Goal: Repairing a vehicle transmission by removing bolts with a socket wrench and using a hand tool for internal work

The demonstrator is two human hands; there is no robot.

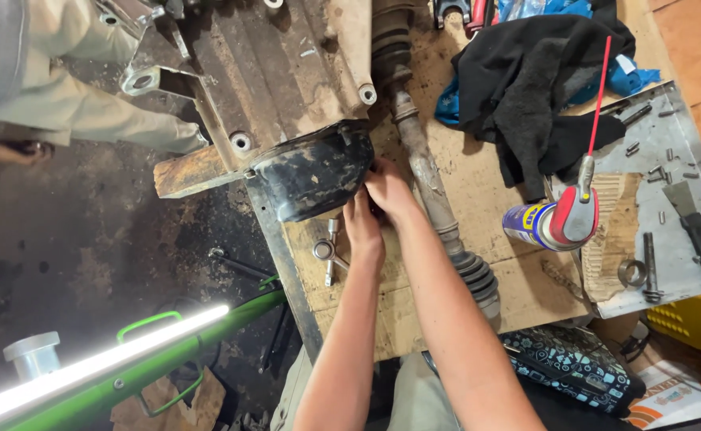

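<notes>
Your left hand (362, 227) and right hand (389, 190) press together against the black housing (314, 177) at the near end of the gearbox casing (275, 76) on the bench (478, 183); whether the fingers grip anything I cannot tell. Greasy metal could let them slip, and the drive shaft (430, 183) just beside your right wrist could catch it. Both forearms reach straight forward, wrists nearly touching.

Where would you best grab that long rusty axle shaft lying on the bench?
Probably the bare middle of the axle shaft, coming from above on its right side. It is slim and straight there, while both ends carry bulky ribbed boots, and the right hand crowds its left.
</notes>
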